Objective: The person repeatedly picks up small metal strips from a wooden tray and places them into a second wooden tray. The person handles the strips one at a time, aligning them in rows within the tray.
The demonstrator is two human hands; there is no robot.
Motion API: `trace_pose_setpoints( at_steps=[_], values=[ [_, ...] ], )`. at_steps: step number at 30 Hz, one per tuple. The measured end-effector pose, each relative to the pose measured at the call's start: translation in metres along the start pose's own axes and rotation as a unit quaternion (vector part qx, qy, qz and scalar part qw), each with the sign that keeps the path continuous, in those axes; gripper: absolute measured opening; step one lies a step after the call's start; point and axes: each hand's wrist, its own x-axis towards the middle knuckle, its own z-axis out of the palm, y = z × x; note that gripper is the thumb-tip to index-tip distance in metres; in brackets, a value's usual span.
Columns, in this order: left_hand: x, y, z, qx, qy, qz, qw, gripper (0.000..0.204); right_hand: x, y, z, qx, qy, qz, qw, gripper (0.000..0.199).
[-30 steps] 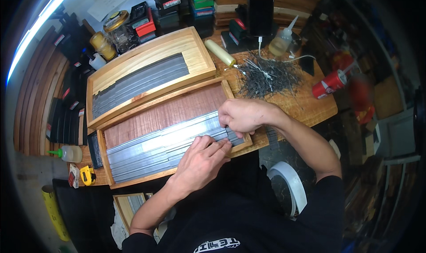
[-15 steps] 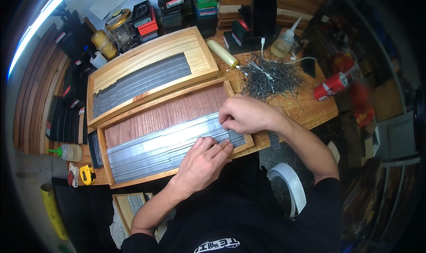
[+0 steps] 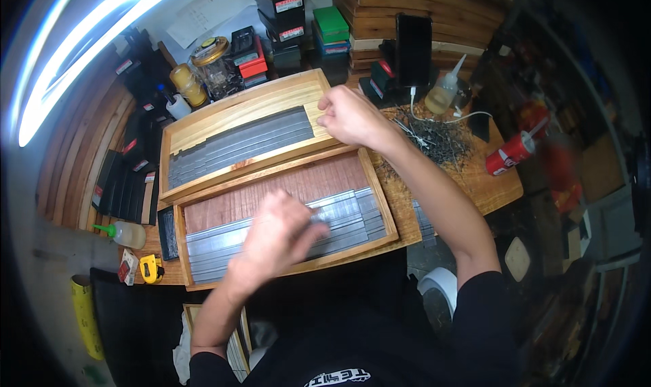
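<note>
Near tray [image 3: 380,204]: shallow wooden frame, reddish base, lower half filled with long grey metal strips [image 3: 352,214] lying flat, side by side. Far tray [image 3: 237,112]: pale wood, touching the near one, grey strips [image 3: 237,143] lengthwise, right end bare.

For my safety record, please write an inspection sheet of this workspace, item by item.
Surface: wooden bench, crowded.
Job's things: near tray with reddish floor and grey metal strips; far tray of pale wood, also with strips.
Clutter: pile of dark nails, red can, glue bottle, jars, small boxes, yellow tape measure.
Hands: left hand over the near tray's strips, blurred; right hand at the far tray's right end, grip not clear.
Cables: white cable by the nails.
Surroundings: stacked wooden boards behind.
</note>
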Motion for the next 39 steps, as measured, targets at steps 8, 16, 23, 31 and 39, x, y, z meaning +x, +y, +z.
trace_pose_setpoints(
  at_steps=[8, 16, 23, 31, 39],
  values=[
    [0.064, -0.116, -0.030, 0.050, -0.016, -0.085, 0.995, 0.045, 0.063, -0.007, 0.051, -0.074, -0.080, 0.106, 0.988, 0.043],
    [0.069, -0.130, -0.006, 0.034, -0.064, -0.062, 0.995, 0.056, 0.055, 0.002, 0.050, -0.076, -0.041, 0.089, 0.992, 0.040],
    [0.064, -0.134, -0.003, 0.034, -0.049, -0.071, 0.996, 0.057, 0.057, -0.042, 0.021, -0.156, -0.141, 0.143, 0.967, 0.041],
    [0.067, -0.135, -0.002, 0.012, -0.031, -0.073, 0.997, 0.056, 0.062, -0.039, 0.035, -0.155, -0.118, 0.144, 0.970, 0.051],
    [0.068, -0.145, -0.012, -0.308, 0.199, -0.181, 0.913, 0.036, 0.052, -0.043, 0.027, -0.086, -0.041, 0.143, 0.985, 0.059]
  ],
)
